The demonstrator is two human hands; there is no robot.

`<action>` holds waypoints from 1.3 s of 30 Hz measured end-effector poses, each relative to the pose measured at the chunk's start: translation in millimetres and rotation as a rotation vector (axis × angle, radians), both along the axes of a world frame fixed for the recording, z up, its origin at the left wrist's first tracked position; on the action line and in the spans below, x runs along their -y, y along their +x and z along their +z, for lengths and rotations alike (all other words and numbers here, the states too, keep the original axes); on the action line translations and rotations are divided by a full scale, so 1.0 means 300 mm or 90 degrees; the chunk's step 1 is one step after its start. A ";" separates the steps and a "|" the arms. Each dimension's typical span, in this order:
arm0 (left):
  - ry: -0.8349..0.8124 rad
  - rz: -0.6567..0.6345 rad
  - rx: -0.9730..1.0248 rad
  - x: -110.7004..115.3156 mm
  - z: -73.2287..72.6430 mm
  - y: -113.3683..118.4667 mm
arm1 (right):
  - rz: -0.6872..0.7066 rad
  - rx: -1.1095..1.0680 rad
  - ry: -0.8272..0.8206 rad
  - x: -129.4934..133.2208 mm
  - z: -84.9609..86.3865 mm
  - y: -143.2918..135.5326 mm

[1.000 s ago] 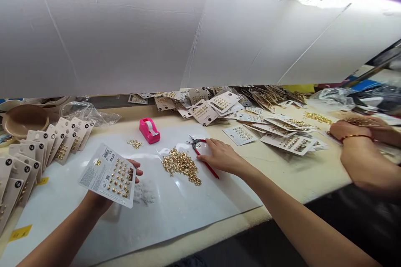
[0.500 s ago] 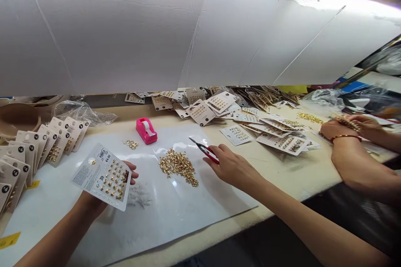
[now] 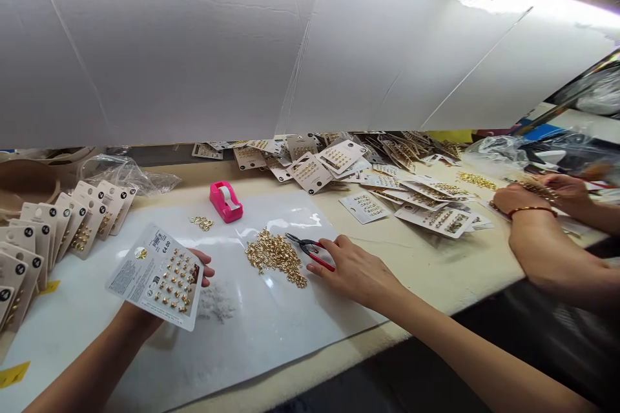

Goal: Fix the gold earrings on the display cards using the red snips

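Note:
My left hand (image 3: 203, 266) holds a white earring card (image 3: 159, 277), its printed back turned up and rows of small gold earring backs showing on it. Most of that hand is hidden under the card. My right hand (image 3: 351, 271) is closed round the red handles of a pair of pliers (image 3: 312, 250). The dark tips of the pliers are at the upper right edge of a pile of small gold pieces (image 3: 276, 258). This pile lies on a white sheet (image 3: 271, 342) between my hands.
A pink tape dispenser (image 3: 226, 202) stands beside several gold rings (image 3: 201, 223). Upright earring cards (image 3: 80, 222) line the left side. More cards (image 3: 310, 171) are heaped at the back and right. At far right, a co-worker's hands (image 3: 520, 200) hold something gold.
My right hand has moved slightly left and down, bringing the pliers' tips from above the gold pile to its edge. The card in my left hand has barely shifted.

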State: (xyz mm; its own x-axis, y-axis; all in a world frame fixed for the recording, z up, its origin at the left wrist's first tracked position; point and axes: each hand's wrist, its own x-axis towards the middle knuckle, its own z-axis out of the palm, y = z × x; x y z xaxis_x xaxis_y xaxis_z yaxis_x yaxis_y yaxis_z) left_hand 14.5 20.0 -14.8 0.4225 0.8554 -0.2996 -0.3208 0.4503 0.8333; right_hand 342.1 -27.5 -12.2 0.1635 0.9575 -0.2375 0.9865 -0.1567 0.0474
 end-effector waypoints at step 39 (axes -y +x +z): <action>-0.001 -0.024 -0.011 0.010 0.001 -0.002 | 0.019 -0.004 0.029 -0.005 0.006 0.004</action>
State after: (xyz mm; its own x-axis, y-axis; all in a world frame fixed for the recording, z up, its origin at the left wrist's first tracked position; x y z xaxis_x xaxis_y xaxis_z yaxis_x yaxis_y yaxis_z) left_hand 14.0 16.9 -14.6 0.4491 0.8387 -0.3081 -0.2892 0.4627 0.8380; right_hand 343.3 -25.9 -10.4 0.1338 0.9718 -0.1939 0.9910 -0.1295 0.0348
